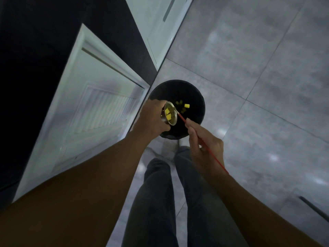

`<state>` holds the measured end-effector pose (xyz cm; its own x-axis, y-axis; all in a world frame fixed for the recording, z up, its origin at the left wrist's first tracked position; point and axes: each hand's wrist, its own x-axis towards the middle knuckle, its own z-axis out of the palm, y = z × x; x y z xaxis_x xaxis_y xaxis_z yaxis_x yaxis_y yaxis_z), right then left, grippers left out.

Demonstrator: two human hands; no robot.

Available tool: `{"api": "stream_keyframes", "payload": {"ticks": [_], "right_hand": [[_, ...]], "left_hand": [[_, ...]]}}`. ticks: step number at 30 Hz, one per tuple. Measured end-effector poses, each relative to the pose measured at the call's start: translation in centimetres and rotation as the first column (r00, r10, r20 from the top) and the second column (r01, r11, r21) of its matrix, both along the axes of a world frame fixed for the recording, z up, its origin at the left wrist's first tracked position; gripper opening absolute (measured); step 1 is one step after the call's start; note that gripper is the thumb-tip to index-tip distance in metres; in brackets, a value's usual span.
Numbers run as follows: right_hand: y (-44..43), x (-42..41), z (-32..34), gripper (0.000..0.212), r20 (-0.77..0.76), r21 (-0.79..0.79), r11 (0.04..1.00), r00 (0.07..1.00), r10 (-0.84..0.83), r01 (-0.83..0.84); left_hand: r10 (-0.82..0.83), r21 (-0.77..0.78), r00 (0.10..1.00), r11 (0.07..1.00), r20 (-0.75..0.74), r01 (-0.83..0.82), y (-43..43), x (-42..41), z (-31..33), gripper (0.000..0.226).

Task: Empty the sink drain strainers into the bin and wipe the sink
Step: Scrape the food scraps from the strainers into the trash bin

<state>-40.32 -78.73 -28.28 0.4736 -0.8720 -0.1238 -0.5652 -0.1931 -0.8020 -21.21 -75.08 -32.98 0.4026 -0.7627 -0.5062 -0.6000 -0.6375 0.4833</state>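
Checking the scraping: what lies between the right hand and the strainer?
Head view: only the thin red stick, held by the right hand, its tip at the strainer rim, above the bin.

- Round black bin [195,97] on grey floor tiles [258,68], just beside the corner of a white cabinet door [85,97].
- Above the bin's near-left rim: left hand [151,120] wrapped around a metal strainer [170,115], tilted with its open mouth toward the bin's middle.
- Yellow cubes [168,111] inside the strainer; more yellow pieces [186,105] over the bin's dark interior.
- At the bin's near-right edge: right hand [204,145] pinching a thin red stick [182,119], tip at the strainer's rim.
- Below the bin: dark-trousered legs [156,202].
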Motion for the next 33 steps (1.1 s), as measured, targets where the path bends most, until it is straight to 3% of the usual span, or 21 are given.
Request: {"api": "stream_keyframes", "payload": {"ticks": [6, 15, 19, 24, 33], "right_hand": [[0.1, 0.9, -0.4, 0.024, -0.018, 0.019, 0.997, 0.997, 0.08, -0.08], [-1.4, 0.5, -0.2, 0.025, -0.007, 0.059, 0.998, 1.0, 0.028, -0.028], [-1.1, 0.9, 0.1, 0.023, 0.024, 0.079, 0.993, 0.996, 0.086, -0.088], [-1.4, 1.2, -0.3, 0.025, -0.011, 0.177, 0.983, 0.999, 0.05, -0.047], [-2.2, 0.0, -0.7, 0.023, 0.083, 0.096, 0.995, 0.996, 0.014, -0.022]], "left_hand": [[0.007, -0.013, 1.0, 1.0, -0.018, -0.008, -0.6, -0.4, 0.0, 0.085], [-0.011, -0.022, 0.999, 1.0, 0.034, 0.011, -0.8, 0.2, 0.2, 0.083], [-0.016, -0.038, 0.999, 0.999, 0.041, 0.018, -1.1, 0.3, 0.4, 0.083], [-0.034, -0.055, 0.998, 0.998, 0.061, 0.037, -1.2, 0.4, 0.6, 0.082], [-0.038, -0.05, 0.997, 0.998, 0.069, 0.041, -1.3, 0.5, 0.2, 0.081]]}}
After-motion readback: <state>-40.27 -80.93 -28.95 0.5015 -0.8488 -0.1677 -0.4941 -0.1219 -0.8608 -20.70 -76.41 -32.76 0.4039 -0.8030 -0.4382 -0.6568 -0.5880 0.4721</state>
